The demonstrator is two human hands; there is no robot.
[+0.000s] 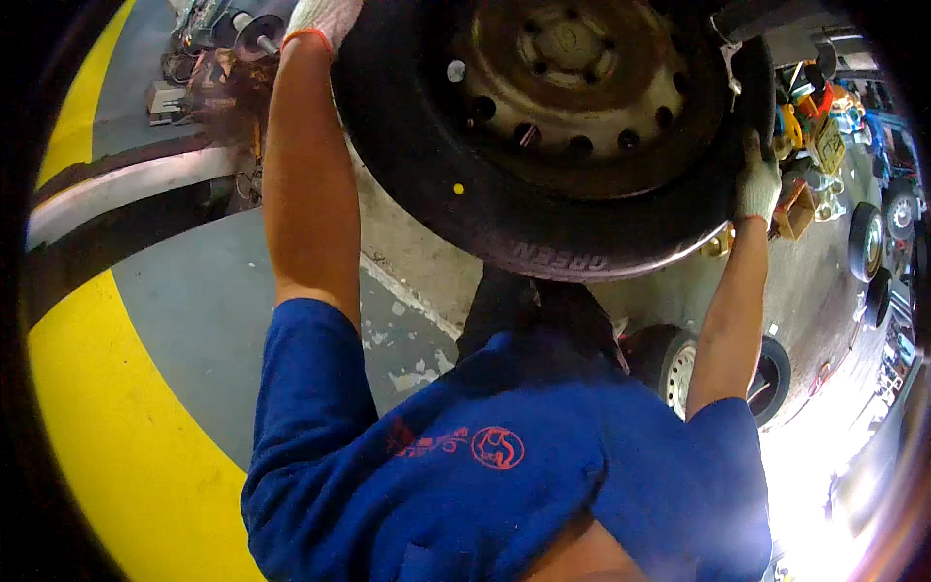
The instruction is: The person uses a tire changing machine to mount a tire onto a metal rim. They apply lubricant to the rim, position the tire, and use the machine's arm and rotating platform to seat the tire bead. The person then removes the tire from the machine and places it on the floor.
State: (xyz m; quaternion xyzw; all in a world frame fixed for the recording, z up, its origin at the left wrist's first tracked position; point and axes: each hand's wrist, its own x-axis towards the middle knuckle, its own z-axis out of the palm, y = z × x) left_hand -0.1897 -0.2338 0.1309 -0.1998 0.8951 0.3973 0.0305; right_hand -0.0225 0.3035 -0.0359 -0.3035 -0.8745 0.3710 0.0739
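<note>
A car wheel fills the upper middle of the head view, its black tyre (pixel 543 233) mounted on a dirty steel rim (pixel 611 107) with round holes. It is held up in front of me at arm's length, and its top runs out of the picture. My left hand (pixel 325 19), in a white work glove with an orange cuff, presses against the tyre's upper left side; its fingertips are out of sight. On the tyre's right side, my gloved right hand (pixel 758 184) grips the edge, thumb on the near sidewall and the other fingers mostly hidden.
By my legs on the floor stand another wheel (pixel 669 364) and a tyre (pixel 771 383). More wheels (pixel 866 242) stand farther right, near a cardboard box (pixel 795 211) and clutter. Machine parts with a shaft (pixel 257 41) lie upper left. A yellow stripe (pixel 126 427) marks the floor.
</note>
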